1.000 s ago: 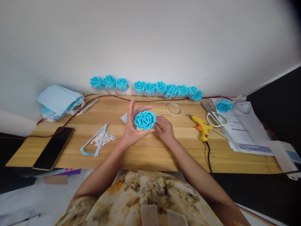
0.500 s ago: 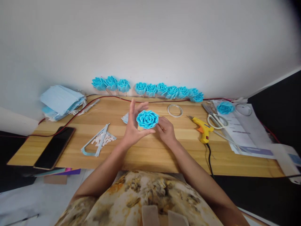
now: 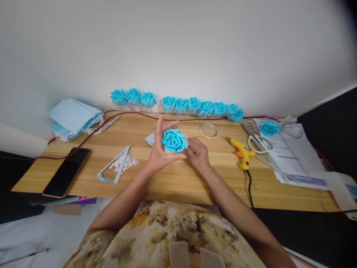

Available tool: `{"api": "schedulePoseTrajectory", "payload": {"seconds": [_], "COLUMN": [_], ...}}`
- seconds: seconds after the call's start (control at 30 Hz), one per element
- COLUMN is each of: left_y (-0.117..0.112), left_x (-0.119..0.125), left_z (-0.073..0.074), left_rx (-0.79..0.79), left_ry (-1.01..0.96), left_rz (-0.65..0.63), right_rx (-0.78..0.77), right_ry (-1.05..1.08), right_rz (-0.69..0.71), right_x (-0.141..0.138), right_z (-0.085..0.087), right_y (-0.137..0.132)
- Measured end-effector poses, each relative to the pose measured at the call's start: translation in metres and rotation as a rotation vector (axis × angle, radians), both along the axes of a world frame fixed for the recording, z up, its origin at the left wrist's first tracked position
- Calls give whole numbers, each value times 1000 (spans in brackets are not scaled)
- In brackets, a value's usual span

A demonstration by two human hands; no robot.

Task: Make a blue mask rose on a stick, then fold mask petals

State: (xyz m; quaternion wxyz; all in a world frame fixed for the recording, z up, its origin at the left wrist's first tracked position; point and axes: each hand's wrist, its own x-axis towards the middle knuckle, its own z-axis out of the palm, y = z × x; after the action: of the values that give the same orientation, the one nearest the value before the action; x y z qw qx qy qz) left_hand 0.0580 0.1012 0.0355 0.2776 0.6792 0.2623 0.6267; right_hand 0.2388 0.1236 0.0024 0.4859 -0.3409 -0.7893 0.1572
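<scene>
A bright blue handmade flower (image 3: 174, 141) faces up between my two hands, above the middle of the wooden table. My right hand (image 3: 199, 153) is closed at the flower's right side, its fingers pinched behind the bloom; the stem there is hidden. Around the left side of the bloom, my left hand (image 3: 161, 150) is open with thumb and fingers spread apart. Whether its fingers touch the petals is hard to tell. Behind the left fingers lies a small pale blue piece of mask fabric (image 3: 150, 139).
Several finished blue flowers (image 3: 193, 105) lean along the wall. Left are stacked masks (image 3: 74, 116), a phone (image 3: 67, 173) and cut strips with scraps (image 3: 122, 164). Right are a yellow glue gun (image 3: 242, 152), scissors (image 3: 260, 143), papers (image 3: 290, 156) and a tape ring (image 3: 209, 130).
The blue flower has turned and tilted slightly, showing more of the outer petals at its upper right. Both hands keep nearly the same pose, and the whole view has shifted a little.
</scene>
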Motion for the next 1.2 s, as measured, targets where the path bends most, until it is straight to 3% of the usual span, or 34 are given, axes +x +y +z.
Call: {"api": "schedulePoseTrajectory", "payload": {"seconds": [0.37, 0.53, 0.77, 1.0, 1.2], "left_y": [-7, -6, 5, 5, -3], "left_x": [1, -1, -6, -9, -7], "left_z": [2, 0, -1, 4, 7], "left_rx": [-36, -100, -1, 18, -81], "left_ry": [17, 8, 16, 25, -9], "left_rz": [36, 12, 37, 13, -19], "right_rx": [-44, -125, -194, -162, -156], "right_ry": [-17, 12, 102, 66, -2], "right_rz": [43, -10, -78, -16, 35], "right_x": [0, 0, 0, 0, 0], "right_z": [-3, -5, -4, -3, -2], "right_y": [1, 0, 0, 0, -1]}}
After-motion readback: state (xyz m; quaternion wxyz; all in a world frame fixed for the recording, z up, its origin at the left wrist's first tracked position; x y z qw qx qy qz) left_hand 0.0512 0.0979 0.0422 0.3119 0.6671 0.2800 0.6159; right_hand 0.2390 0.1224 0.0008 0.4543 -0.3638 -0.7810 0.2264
